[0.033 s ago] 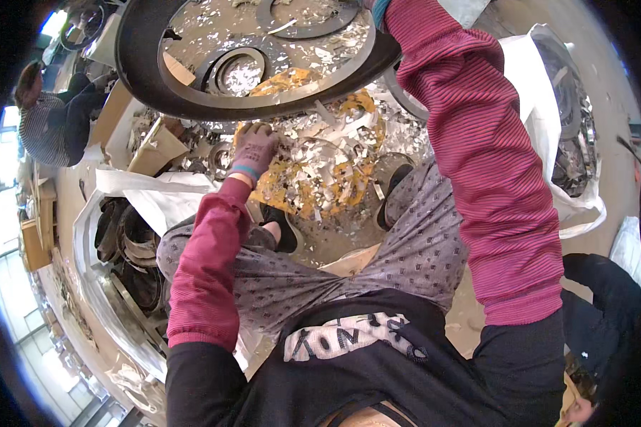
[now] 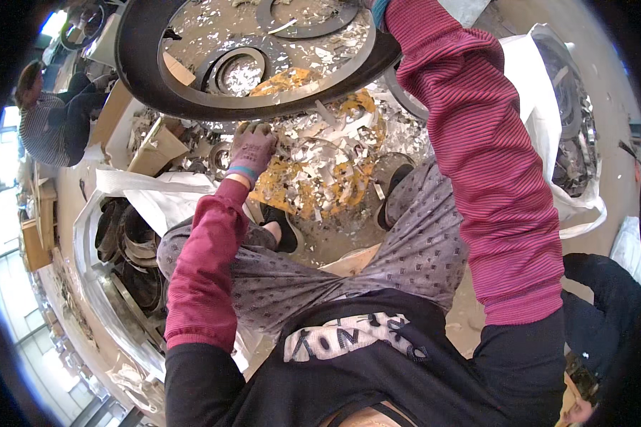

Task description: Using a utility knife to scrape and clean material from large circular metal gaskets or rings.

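Right now, from my distant seat, I find lettering in two spots: big pale letters (image 2: 356,338) across the chest of the black shirt (image 2: 441,388), broken up by folds, and small print, too faint for me, on the back of the gloved left hand (image 2: 251,147). My landmark is the big black ring (image 2: 217,107), which spreads across the upper part of the head view. That left hand sits just below the ring's near edge, fingers bent and close together; I cannot tell whether they touch the ring or pinch anything. The right hand (image 2: 368,3) is at the ring's upper right, mostly cut off by the border, so I cannot tell how its fingers stand. Room is tight: below the ring, a yellow piece (image 2: 267,188) strewn with white scraps (image 2: 320,160) fills the space between the shoes (image 2: 288,231). Through the ring's opening I see a grey ring (image 2: 221,75) and a flat dark ring (image 2: 306,32). White sacks (image 2: 523,75) crowd both sides, one below left of the ring, one to its right.
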Demonstrator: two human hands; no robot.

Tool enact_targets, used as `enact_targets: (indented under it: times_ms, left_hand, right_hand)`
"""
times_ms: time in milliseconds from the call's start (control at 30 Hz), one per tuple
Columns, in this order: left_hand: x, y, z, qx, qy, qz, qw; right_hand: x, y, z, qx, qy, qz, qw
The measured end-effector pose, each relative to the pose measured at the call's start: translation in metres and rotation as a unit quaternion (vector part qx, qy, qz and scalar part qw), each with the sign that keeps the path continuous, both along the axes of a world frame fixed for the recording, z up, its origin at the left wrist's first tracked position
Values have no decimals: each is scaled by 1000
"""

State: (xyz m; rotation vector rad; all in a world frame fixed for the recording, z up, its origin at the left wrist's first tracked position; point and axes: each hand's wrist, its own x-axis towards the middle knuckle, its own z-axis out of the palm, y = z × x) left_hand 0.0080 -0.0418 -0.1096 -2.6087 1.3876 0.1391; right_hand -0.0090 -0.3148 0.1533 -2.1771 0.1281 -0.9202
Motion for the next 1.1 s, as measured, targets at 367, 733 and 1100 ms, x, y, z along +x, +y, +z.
enact_targets:
  times_ms: [367,733,1100]
  left_hand:
    - [-24,-87,-16,10,33,-133,990]
    - [-16,-109,2,122,121,-75,982]
    - [-27,-95,-25,120,136,17,983]
  right_hand:
    - [4,-1,-6,-68,-28,-33,997]
    - [-1,5,7,-64,66,-61,994]
    - [-3,6,7,-24,70,-37,997]
